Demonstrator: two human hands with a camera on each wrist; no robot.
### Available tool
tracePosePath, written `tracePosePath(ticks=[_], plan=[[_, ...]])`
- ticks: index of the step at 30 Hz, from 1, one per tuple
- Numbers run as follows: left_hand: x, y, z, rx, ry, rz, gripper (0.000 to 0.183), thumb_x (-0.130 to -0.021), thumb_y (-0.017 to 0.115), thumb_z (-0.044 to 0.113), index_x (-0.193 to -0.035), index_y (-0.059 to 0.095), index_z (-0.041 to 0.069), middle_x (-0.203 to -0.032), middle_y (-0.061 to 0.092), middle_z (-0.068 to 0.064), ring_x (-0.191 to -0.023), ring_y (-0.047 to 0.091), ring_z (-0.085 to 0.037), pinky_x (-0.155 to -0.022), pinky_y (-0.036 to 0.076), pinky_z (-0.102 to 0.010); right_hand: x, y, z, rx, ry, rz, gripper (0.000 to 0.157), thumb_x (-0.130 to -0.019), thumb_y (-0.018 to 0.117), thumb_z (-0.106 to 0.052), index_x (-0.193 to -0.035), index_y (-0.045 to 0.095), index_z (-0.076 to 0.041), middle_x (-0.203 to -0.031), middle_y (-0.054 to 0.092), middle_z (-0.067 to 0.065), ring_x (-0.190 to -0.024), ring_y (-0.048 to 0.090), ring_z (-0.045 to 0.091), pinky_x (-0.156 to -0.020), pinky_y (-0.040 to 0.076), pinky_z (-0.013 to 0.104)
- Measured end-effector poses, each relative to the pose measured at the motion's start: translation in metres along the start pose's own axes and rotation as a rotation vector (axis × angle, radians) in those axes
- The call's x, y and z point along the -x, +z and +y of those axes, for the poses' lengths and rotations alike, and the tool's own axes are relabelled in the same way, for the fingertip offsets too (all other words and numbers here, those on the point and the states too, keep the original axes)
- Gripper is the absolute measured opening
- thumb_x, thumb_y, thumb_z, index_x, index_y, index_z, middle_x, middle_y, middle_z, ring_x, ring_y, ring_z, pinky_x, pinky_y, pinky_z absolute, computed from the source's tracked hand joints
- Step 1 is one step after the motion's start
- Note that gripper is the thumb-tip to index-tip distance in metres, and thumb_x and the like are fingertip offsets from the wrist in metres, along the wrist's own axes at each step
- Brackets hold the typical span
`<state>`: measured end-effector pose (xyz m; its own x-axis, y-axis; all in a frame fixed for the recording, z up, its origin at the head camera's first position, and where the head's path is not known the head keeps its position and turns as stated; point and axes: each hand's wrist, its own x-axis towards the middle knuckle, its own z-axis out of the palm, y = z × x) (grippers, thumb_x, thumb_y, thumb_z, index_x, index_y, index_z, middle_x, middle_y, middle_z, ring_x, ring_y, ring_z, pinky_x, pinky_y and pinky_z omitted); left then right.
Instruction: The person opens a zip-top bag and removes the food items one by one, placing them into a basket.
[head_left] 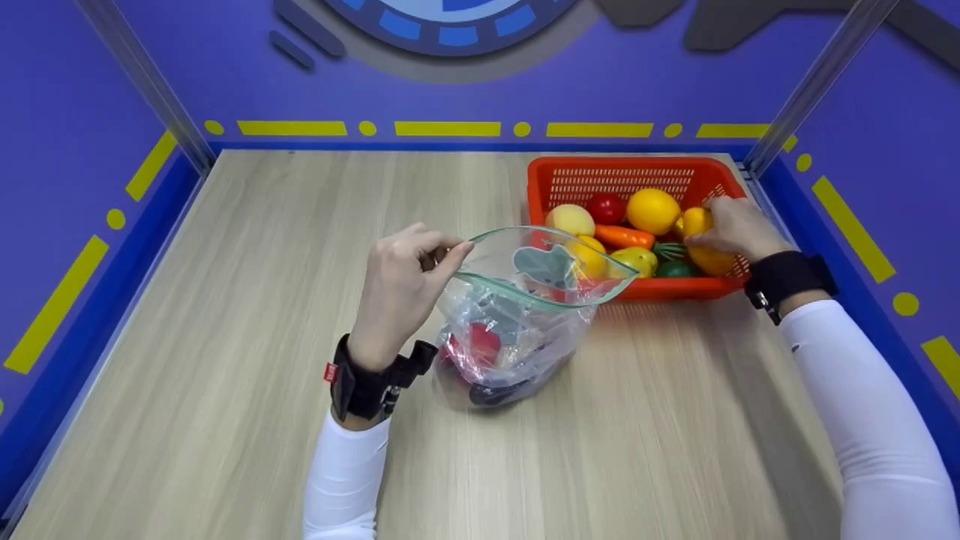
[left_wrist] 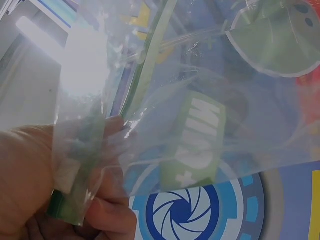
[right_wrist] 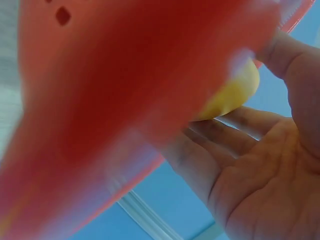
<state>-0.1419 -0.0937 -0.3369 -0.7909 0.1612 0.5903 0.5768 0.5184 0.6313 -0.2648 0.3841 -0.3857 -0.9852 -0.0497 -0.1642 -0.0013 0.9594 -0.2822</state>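
My left hand point(head_left: 405, 274) pinches the green-edged rim of a clear zip bag point(head_left: 525, 352) between thumb and fingers. The bag stands on the table with its mouth open, and a red item and a dark item show through its lower part. Over the right end of a red basket point(head_left: 637, 289), my right hand point(head_left: 739, 225) holds a yellow-orange fruit point(head_left: 697, 221). In the right wrist view, fingers and thumb lie around a yellow fruit point(right_wrist: 235, 92), partly hidden by the blurred basket rim. The fruit's exact kind is unclear.
Inside the basket lie a carrot point(head_left: 622, 237), a red round fruit point(head_left: 606, 208), a large yellow fruit point(head_left: 652, 211), a pale round fruit point(head_left: 570, 220) and several others. Blue-purple panels point(head_left: 450, 105) enclose the wooden table point(head_left: 285, 300) at the back and sides.
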Motion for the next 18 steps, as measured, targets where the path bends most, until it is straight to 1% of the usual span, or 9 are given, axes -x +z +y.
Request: tracePosePath(ticks=[3,6,10,12,14,18], plan=[[0.000,0.000,0.001,0.001,0.000,-0.002,0.015,-0.096,0.078,0.015,-0.093,0.083,0.002,-0.071,0.064,-0.008,-0.064,0.050,-0.009,-0.061,0.039,-0.017,0.001,-0.001,-0.001,-0.019,0.008,0.015,0.056,-0.096,0.076,-0.022,-0.133,0.059,0.016,-0.113,0.063,0.033,-0.098,0.057,0.044,-0.090,0.056,0.055],[0.000,0.000,0.001,0.005,-0.002,-0.006,0.014,-0.096,0.078,0.015,-0.093,0.083,0.002,-0.072,0.064,-0.009,-0.064,0.050,-0.009,-0.061,0.039,-0.017,0.005,-0.004,-0.004,-0.031,0.017,0.012,0.056,-0.098,0.074,-0.021,-0.137,0.057,0.016,-0.121,0.062,0.036,-0.103,0.057,0.046,-0.098,0.054,0.061],[0.000,0.001,0.000,0.012,-0.001,-0.007,0.014,-0.096,0.078,0.015,-0.093,0.082,0.002,-0.072,0.065,-0.009,-0.065,0.050,-0.010,-0.061,0.040,-0.017,0.012,-0.011,-0.014,0.004,0.009,0.027,0.058,-0.099,0.073,-0.028,-0.136,0.059,0.014,-0.125,0.063,0.036,-0.104,0.058,0.047,-0.096,0.054,0.061],[0.000,0.001,0.000,0.014,-0.001,-0.006,0.013,-0.096,0.078,0.014,-0.093,0.082,0.002,-0.072,0.065,-0.009,-0.065,0.051,-0.010,-0.061,0.040,-0.017,0.017,-0.015,-0.024,0.023,-0.021,0.057,0.057,-0.099,0.073,-0.031,-0.134,0.060,0.012,-0.125,0.065,0.035,-0.105,0.060,0.048,-0.095,0.054,0.062],[0.000,0.001,0.000,0.015,0.001,-0.006,0.013,-0.096,0.078,0.014,-0.092,0.082,0.002,-0.072,0.065,-0.009,-0.065,0.051,-0.010,-0.062,0.041,-0.017,0.024,-0.018,-0.037,0.035,-0.068,0.102,0.056,-0.099,0.073,-0.032,-0.133,0.062,0.011,-0.125,0.066,0.035,-0.105,0.062,0.048,-0.094,0.053,0.063],[0.000,0.002,0.000,0.017,-0.002,-0.009,0.013,-0.096,0.078,0.014,-0.093,0.082,0.002,-0.073,0.065,-0.008,-0.065,0.051,-0.009,-0.062,0.041,-0.017,0.042,-0.024,-0.072,0.001,-0.195,0.229,0.045,-0.099,0.075,-0.026,-0.128,0.067,0.008,-0.120,0.071,0.032,-0.106,0.065,0.047,-0.092,0.053,0.062]])
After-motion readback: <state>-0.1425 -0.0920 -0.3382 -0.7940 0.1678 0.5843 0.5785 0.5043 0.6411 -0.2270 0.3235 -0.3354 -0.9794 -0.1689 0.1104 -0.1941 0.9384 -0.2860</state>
